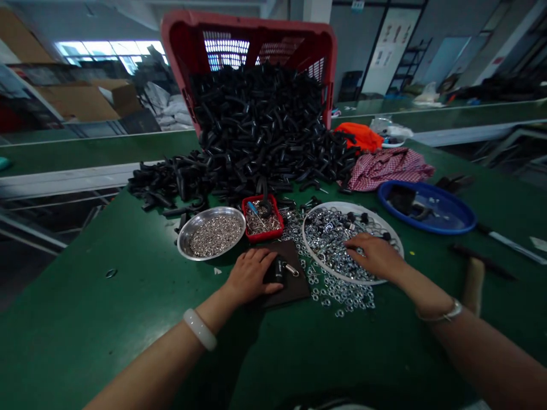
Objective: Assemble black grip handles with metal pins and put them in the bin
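My left hand (251, 274) is closed around a short black tube piece (276, 270) with a small metal spring or clamp (292, 269) at its end. It rests on a dark brown mat (294, 287). My right hand (372, 255) lies palm down on the white plate (384, 228) of shiny metal rings, fingers bent into the pile. What its fingertips hold is hidden. More loose rings (342, 295) lie scattered on the green table (128, 307) below the plate.
A tipped red crate (179, 51) spills a large heap of black tube pieces (256, 136). A steel bowl (187, 232) of small parts, a small red tray (247, 205), a blue plate (453, 222), checked cloth (387, 165) and orange cloth (361, 135) stand around. A wooden handle (473, 282) lies right.
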Available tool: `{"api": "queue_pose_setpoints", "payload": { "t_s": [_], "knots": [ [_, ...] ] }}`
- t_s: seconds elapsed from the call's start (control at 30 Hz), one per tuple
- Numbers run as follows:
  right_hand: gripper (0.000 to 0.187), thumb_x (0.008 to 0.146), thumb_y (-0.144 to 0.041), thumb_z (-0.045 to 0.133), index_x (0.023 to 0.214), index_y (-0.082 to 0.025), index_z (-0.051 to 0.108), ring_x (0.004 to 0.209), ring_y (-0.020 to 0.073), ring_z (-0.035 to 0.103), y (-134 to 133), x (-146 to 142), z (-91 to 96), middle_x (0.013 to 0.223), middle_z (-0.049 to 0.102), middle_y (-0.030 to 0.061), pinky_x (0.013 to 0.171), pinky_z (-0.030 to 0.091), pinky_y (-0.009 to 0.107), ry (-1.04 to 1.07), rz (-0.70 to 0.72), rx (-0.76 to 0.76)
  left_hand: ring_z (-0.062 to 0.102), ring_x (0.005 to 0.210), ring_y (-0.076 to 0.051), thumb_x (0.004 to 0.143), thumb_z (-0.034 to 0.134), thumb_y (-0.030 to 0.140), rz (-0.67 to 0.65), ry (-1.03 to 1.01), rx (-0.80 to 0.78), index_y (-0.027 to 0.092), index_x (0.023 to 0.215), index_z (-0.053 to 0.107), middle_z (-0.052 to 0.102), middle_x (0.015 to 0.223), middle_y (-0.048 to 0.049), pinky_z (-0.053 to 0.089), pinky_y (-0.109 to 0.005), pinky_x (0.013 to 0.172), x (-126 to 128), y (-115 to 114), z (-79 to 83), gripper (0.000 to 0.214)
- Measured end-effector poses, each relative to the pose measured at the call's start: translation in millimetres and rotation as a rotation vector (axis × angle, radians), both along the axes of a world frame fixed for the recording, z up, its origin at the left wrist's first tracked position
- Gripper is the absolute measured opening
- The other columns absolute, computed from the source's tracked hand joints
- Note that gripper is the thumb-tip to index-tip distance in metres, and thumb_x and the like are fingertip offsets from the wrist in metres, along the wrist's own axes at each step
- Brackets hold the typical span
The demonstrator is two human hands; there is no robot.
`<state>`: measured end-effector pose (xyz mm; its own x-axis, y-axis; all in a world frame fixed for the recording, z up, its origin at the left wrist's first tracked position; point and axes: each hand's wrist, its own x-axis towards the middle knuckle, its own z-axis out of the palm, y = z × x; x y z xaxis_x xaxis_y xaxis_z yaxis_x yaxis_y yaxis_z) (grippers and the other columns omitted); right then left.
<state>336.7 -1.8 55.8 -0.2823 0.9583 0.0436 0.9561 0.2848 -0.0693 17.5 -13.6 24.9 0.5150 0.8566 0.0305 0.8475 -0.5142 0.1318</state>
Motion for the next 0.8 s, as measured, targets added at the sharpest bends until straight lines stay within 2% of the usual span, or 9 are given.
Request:
{"api": "queue_pose_setpoints", "payload": {
  "t_s": [0.07,0.13,0.23,0.33,0.43,0.6,0.67,0.73,0.8],
  "knots": [
    [0.031,0.084,-0.030,0.043,0.105,-0.020,0.063,0.090,0.0202,0.055,5,-6,-3.5,0.097,0.061,0.0082,0.073,0.044,0.032,0.000,0.073,0.011,0.041,0.113,-0.030,0.070,0.053,0.060,-0.002,0.005,-0.004,0.020,0.128,0.041,0.046,0.127,-0.0106,0.031,-0.045,0.095,1,0,0.7,0.072],
    [0.031,0.084,-0.029,0.042,0.103,-0.021,0.064,0.086,0.0203,0.056,10,-21,-5.7,0.094,0.060,0.0079,0.067,0.043,0.031,-0.048,0.079,0.004,0.041,0.113,-0.030,0.070,0.053,0.060,-0.006,0.005,-0.005,0.019,0.129,0.040,0.046,0.127,-0.0111,0.029,-0.046,0.097,1,0,1.4,0.073],
    [0.025,0.079,-0.026,0.045,0.092,-0.022,0.067,0.080,0.0207,0.057,18,-38,-3.5,0.091,0.061,0.0070,0.058,0.040,0.029,-0.139,0.057,-0.020,0.040,0.114,-0.029,0.070,0.054,0.059,-0.006,-0.006,0.002,0.019,0.129,0.040,0.046,0.128,-0.0114,0.026,-0.046,0.100,0,-1,1.8,0.073],
    [0.021,0.077,-0.027,0.046,0.079,-0.021,0.067,0.074,0.0199,0.057,24,-39,0.9,0.086,0.062,0.0059,0.053,0.035,0.027,-0.174,0.031,-0.024,0.040,0.116,-0.029,0.069,0.055,0.058,-0.008,-0.023,0.002,0.020,0.129,0.040,0.046,0.128,-0.0105,0.023,-0.048,0.101,0,-2,1.7,0.073],
    [0.023,0.078,-0.031,0.044,0.075,-0.020,0.064,0.070,0.0189,0.057,25,-33,3.2,0.080,0.063,0.0052,0.051,0.032,0.027,-0.131,-0.041,-0.019,0.041,0.115,-0.029,0.070,0.055,0.058,0.006,-0.035,-0.005,0.020,0.128,0.041,0.047,0.127,-0.0101,0.020,-0.050,0.102,1,-4,1.4,0.071],
    [0.027,0.081,-0.034,0.040,0.087,-0.018,0.061,0.071,0.0213,0.058,26,-26,5.8,0.084,0.065,0.0078,0.050,0.031,0.027,-0.114,-0.269,0.086,0.042,0.114,-0.028,0.070,0.055,0.057,0.018,-0.054,-0.011,0.020,0.127,0.042,0.049,0.125,-0.0098,0.020,-0.051,0.102,2,-3,-1.2,0.069],
    [0.028,0.079,-0.033,0.042,0.095,-0.016,0.058,0.072,0.0222,0.059,26,-25,8.4,0.085,0.065,0.0089,0.050,0.032,0.028,-0.125,-0.308,0.087,0.042,0.114,-0.029,0.070,0.055,0.056,0.018,-0.059,-0.012,0.021,0.127,0.042,0.048,0.125,-0.0100,0.021,-0.052,0.101,2,-3,-2.5,0.068],
    [0.028,0.079,-0.030,0.042,0.098,-0.017,0.058,0.073,0.0217,0.059,24,-25,10.7,0.086,0.065,0.0085,0.052,0.034,0.028,-0.119,-0.279,0.073,0.042,0.114,-0.029,0.069,0.055,0.056,0.024,-0.063,-0.013,0.021,0.127,0.043,0.048,0.126,-0.0101,0.021,-0.052,0.101,3,-3,-3.2,0.068],
    [0.028,0.080,-0.026,0.040,0.098,-0.019,0.060,0.078,0.0209,0.058,23,-27,11.0,0.092,0.063,0.0077,0.054,0.036,0.028,-0.110,-0.163,0.081,0.042,0.114,-0.029,0.070,0.055,0.056,0.031,-0.066,-0.014,0.022,0.126,0.043,0.048,0.125,-0.0101,0.020,-0.053,0.101,3,-4,-2.9,0.067]
  ]
}}
